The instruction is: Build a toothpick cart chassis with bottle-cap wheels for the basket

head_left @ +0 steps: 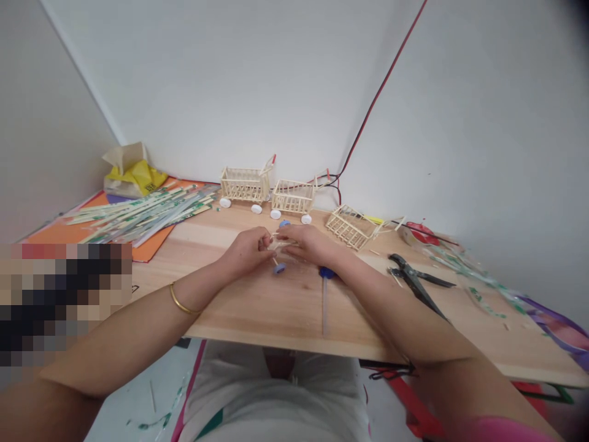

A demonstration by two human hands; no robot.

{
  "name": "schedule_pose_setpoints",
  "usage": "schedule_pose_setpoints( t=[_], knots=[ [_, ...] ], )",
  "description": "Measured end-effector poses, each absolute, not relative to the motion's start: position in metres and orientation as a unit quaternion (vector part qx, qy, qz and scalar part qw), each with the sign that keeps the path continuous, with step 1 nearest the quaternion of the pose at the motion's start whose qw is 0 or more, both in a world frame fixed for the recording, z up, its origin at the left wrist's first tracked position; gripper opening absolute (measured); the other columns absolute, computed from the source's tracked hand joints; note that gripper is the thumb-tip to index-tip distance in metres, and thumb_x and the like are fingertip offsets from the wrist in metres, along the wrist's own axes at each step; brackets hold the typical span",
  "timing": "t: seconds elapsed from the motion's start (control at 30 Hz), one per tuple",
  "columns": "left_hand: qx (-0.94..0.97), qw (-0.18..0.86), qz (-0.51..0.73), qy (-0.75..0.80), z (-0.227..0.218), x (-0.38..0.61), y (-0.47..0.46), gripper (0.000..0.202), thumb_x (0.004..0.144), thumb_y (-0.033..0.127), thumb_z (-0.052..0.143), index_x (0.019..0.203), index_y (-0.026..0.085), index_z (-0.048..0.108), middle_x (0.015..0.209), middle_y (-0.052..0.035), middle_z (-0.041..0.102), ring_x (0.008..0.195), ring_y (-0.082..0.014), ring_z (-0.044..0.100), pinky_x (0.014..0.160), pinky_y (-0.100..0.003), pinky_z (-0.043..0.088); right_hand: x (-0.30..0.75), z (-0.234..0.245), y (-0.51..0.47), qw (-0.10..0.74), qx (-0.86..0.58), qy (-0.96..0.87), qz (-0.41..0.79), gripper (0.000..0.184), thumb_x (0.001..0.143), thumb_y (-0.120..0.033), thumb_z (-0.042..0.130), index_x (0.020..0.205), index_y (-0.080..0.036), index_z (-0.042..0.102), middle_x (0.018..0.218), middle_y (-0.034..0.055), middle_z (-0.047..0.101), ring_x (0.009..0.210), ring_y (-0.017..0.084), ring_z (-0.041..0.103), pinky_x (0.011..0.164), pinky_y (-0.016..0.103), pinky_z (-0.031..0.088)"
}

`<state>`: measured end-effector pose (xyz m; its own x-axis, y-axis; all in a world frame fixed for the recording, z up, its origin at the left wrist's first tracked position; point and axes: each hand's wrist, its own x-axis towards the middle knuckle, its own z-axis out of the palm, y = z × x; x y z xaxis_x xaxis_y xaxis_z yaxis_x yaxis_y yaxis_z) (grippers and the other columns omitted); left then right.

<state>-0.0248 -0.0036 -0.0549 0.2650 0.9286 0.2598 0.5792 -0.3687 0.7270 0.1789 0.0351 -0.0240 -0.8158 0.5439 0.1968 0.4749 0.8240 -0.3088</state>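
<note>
My left hand (248, 248) and my right hand (309, 241) meet at the middle of a wooden board (257, 307). Both are closed on a small stick frame (281, 244) with blue wheels (279, 267) between them. A gold bangle (181, 302) sits on my left wrist. A glue stick with a blue end (325, 294) lies on the board just under my right wrist. Beyond my hands stand two finished stick carts with white wheels (245, 184) (293, 197). A third cart basket (352, 226) lies tipped to the right.
A heap of chopstick wrappers and sticks (142, 212) lies on orange paper (151, 245) at the left, with a yellow bag (133, 175) behind. Black pliers (416, 279) and a red tape roll (421, 233) lie at the right. Red and black wires (368, 116) climb the wall.
</note>
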Motion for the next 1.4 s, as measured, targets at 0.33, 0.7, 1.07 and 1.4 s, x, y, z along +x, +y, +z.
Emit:
schedule_pose_setpoints(
  t=[0.33,0.7,1.07,1.4],
  knots=[
    [0.766,0.218,0.331,0.505,-0.056,-0.023,-0.008,0.018,0.070,0.023,0.065,0.066,0.019,0.047,0.060,0.0048,0.049,0.056,-0.0119,0.045,0.054,-0.024,0.032,0.183,-0.034,0.035,0.189,-0.286,-0.929,0.143,0.022,0.081,-0.022,0.061,0.103,-0.018,0.060,0.113,0.0108,0.066,0.108,0.023,0.060,0.092,0.037,0.044],
    [0.802,0.212,0.352,0.434,-0.063,-0.027,-0.003,0.004,0.075,0.021,0.064,0.072,0.018,0.063,0.084,-0.0040,0.063,0.071,-0.0142,0.055,0.065,-0.025,0.043,0.189,-0.018,0.027,0.207,-0.265,-0.927,0.165,0.009,0.087,-0.020,0.053,0.083,-0.018,0.061,0.104,0.0095,0.068,0.102,0.020,0.061,0.091,0.034,0.045],
    [0.806,0.198,0.346,0.438,-0.062,-0.027,-0.003,0.004,0.074,0.022,0.064,0.072,0.019,0.065,0.081,-0.0036,0.063,0.071,-0.0145,0.055,0.065,-0.025,0.043,0.185,-0.017,0.027,0.203,-0.262,-0.929,0.166,0.010,0.087,-0.018,0.051,0.082,-0.019,0.060,0.099,0.0075,0.068,0.097,0.019,0.061,0.086,0.033,0.046],
    [0.753,0.239,0.330,0.517,-0.051,-0.023,-0.012,0.014,0.070,0.028,0.067,0.072,0.019,0.055,0.058,0.0041,0.056,0.055,-0.0129,0.051,0.054,-0.024,0.037,0.185,-0.020,0.026,0.206,-0.310,-0.914,0.163,0.013,0.077,-0.010,0.055,0.087,-0.018,0.057,0.100,0.0069,0.067,0.091,0.019,0.061,0.083,0.032,0.046]
  ],
)
